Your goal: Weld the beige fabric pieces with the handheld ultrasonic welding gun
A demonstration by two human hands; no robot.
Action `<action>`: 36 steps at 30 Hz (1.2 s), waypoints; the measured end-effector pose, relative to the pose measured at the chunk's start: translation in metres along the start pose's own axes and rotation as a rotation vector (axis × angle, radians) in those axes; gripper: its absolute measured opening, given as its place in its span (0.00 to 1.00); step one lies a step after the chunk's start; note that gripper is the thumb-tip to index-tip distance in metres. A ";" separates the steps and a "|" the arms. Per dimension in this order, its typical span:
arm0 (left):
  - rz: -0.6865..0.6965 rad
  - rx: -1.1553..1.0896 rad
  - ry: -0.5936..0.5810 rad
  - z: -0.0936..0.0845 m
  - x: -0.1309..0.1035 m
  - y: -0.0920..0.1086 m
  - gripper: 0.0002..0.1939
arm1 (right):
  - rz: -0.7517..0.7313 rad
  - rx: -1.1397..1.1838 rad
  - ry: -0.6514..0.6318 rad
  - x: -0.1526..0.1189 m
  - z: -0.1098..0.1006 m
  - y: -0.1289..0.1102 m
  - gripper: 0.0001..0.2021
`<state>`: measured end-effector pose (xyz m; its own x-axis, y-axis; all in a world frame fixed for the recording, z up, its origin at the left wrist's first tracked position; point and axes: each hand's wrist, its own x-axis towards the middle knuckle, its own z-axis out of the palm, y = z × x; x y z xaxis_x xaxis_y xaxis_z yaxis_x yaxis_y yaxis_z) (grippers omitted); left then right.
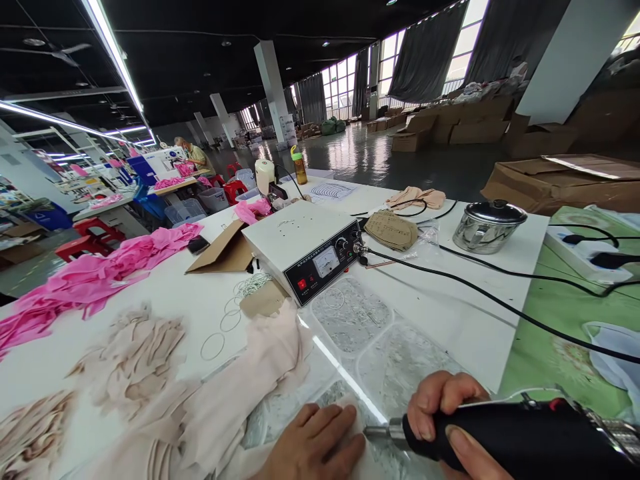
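Observation:
My left hand (317, 443) lies on beige fabric (267, 353) at the lower middle, its fingers pressing the cloth and the thumb apart from them. My right hand (450, 413) is closed round a thick black handheld tool (505, 437) with a cable. From its front a metal tip (383, 432) points left and ends close to my left thumb. Whether the tip touches cloth cannot be made out. Under the cloth is a clear sheet with pale curved outlines (350, 313). More beige cloth pieces (135, 353) lie in loose heaps to the left.
A control box (300, 233) with a dial stands behind my hands, its black cable (475, 300) running right. White rings (213, 347), pink fabric (100, 273), a steel pot (489, 227), a bottle (299, 167) and a power strip (587, 253) are around. A person (193, 153) sits at the far left.

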<state>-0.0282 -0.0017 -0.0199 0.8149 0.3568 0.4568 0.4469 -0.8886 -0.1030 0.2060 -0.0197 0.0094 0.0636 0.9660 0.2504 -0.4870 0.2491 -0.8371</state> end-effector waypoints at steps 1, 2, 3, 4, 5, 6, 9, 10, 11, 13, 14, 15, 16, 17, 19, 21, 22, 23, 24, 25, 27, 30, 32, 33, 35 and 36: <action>-0.007 -0.011 0.003 0.001 -0.001 0.000 0.15 | -0.006 0.002 0.006 0.000 0.000 0.001 0.06; -0.017 -0.026 -0.001 0.001 -0.001 0.000 0.15 | -0.010 0.013 0.011 0.000 -0.001 0.001 0.06; -0.027 -0.045 -0.004 0.000 0.000 0.000 0.14 | -0.007 0.029 0.011 0.000 -0.001 0.002 0.05; -0.039 -0.070 -0.009 -0.002 0.001 0.000 0.14 | -0.009 0.049 0.013 -0.001 -0.003 0.002 0.05; -0.051 -0.102 -0.022 -0.005 0.004 -0.001 0.14 | -0.008 0.069 0.018 -0.002 -0.005 0.002 0.04; -0.065 -0.136 -0.036 -0.010 0.007 -0.001 0.14 | -0.006 0.089 0.029 -0.004 -0.007 0.002 0.04; -0.108 -0.220 -0.132 -0.025 0.017 0.000 0.13 | 0.004 0.145 0.068 -0.009 -0.011 0.000 0.04; -0.119 -0.233 -0.175 -0.029 0.020 0.001 0.13 | 0.008 0.168 0.084 -0.011 -0.012 0.000 0.05; -0.130 -0.238 -0.200 -0.032 0.021 0.003 0.12 | 0.012 0.193 0.097 -0.012 -0.012 0.000 0.05; -0.146 -0.248 -0.188 -0.032 0.020 0.006 0.12 | 0.005 0.235 0.121 -0.014 -0.013 0.003 0.05; -0.147 -0.258 -0.167 -0.031 0.018 0.008 0.12 | -0.001 0.250 0.127 -0.015 -0.013 0.004 0.05; -0.146 -0.269 -0.143 -0.028 0.015 0.011 0.12 | -0.007 0.263 0.131 -0.015 -0.012 0.006 0.05; -0.142 -0.279 -0.119 -0.025 0.013 0.013 0.13 | -0.009 0.271 0.134 -0.015 -0.012 0.008 0.05; -0.137 -0.287 -0.092 -0.022 0.010 0.015 0.13 | -0.001 0.277 0.136 -0.016 -0.012 0.009 0.05; -0.123 -0.284 -0.054 -0.018 0.006 0.018 0.13 | 0.012 0.289 0.133 -0.016 -0.012 0.010 0.05; -0.115 -0.261 -0.039 -0.017 0.005 0.021 0.13 | 0.026 0.292 0.129 -0.017 -0.012 0.007 0.05; -0.111 -0.246 -0.045 -0.017 0.006 0.022 0.13 | 0.034 0.289 0.126 -0.017 -0.011 0.006 0.05; -0.107 -0.231 -0.056 -0.018 0.007 0.023 0.12 | 0.038 0.286 0.126 -0.017 -0.011 0.004 0.05; -0.102 -0.217 -0.069 -0.020 0.008 0.024 0.12 | 0.045 0.281 0.126 -0.018 -0.011 0.003 0.06; -0.096 -0.204 -0.076 -0.021 0.009 0.024 0.12 | 0.056 0.274 0.127 -0.018 -0.011 0.001 0.06; -0.091 -0.185 -0.074 -0.022 0.009 0.025 0.11 | 0.075 0.266 0.118 -0.019 -0.010 0.000 0.06; -0.087 -0.166 -0.066 -0.020 0.008 0.025 0.11 | 0.098 0.275 0.108 -0.019 -0.008 -0.001 0.06; -0.080 -0.153 -0.053 -0.019 0.007 0.026 0.11 | 0.105 0.278 0.104 -0.019 -0.008 -0.003 0.06; -0.080 -0.145 -0.044 -0.018 0.007 0.026 0.11 | 0.115 0.272 0.097 -0.019 -0.008 -0.004 0.05; -0.082 -0.130 -0.026 -0.017 0.007 0.026 0.10 | 0.126 0.252 0.080 -0.020 -0.008 -0.005 0.05; -0.083 -0.125 -0.017 -0.017 0.007 0.027 0.10 | 0.132 0.242 0.071 -0.021 -0.009 -0.006 0.05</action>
<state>-0.0169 -0.0278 -0.0048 0.7837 0.4345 0.4438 0.4645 -0.8844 0.0458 0.2156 -0.0409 0.0051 0.0424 0.9936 0.1051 -0.6884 0.1053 -0.7176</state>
